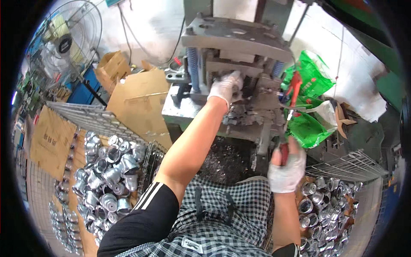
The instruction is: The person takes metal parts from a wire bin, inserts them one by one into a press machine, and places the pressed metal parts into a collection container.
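My left hand (223, 90), in a white glove, reaches into the metal press (239, 40), between its upper plate and the die area. Its fingers are curled, and what they grip, if anything, is hidden. To the right and nearer me, my right hand (287, 173), also gloved, is closed around the dark red handle of a tool (284, 153). A thin shaft seems to rise from that handle, but blur hides the tool's exact kind. Metal scraps (239, 115) lie on the press bed close to my left hand.
Wire baskets hold shiny metal cups (109, 175) on the left and more metal cups (327, 205) on the right. Cardboard (143, 105) leans left of the press; green bags (310, 128) lie to its right. A red-orange handle (295, 88) sticks up beside the press. A fan (66, 40) stands far left.
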### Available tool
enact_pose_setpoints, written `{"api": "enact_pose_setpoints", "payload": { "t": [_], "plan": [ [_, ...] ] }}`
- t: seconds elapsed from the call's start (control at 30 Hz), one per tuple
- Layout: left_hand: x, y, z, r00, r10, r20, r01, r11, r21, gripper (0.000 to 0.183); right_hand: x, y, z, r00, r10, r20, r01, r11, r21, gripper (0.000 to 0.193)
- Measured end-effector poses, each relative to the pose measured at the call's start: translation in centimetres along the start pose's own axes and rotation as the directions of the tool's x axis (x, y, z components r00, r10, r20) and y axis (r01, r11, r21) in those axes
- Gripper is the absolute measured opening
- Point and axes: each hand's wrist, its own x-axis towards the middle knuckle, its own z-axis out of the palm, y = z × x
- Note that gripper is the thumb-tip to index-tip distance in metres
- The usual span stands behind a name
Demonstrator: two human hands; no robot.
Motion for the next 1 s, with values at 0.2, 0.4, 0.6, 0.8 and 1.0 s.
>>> {"api": "enact_pose_setpoints", "payload": {
  "t": [0.2,0.4,0.6,0.8,1.0],
  "plan": [
    [-10.0,-3.2,-9.4,0.969,-0.1,0.226,0.11,0.993,-0.032,0.071,4.5,13.8,2.1,0.998,0.038,0.045,-0.042,0.996,0.074,0.044],
    [-26.0,-5.1,-21.8,0.917,-0.051,-0.395,0.207,0.908,0.363,0.06,11.4,24.2,7.6,0.896,-0.051,0.441,-0.125,0.924,0.362,0.055],
    [-32.9,-1.5,-30.6,0.518,0.39,-0.761,0.167,0.826,0.538,0.078,12.0,27.9,9.4,0.906,-0.113,0.408,0.0,0.964,0.266,0.056],
    [-35.5,-2.7,-36.2,0.322,0.267,-0.909,-0.041,0.963,0.268,0.042,12.9,27.8,9.4,0.869,-0.167,0.466,0.07,0.973,0.218,0.057],
    [-34.6,-3.8,-40.7,0.236,0.262,-0.936,0.009,0.962,0.272,0.055,12.2,26.0,10.1,0.763,0.185,0.619,-0.448,0.843,0.299,0.063]
  ]
}}
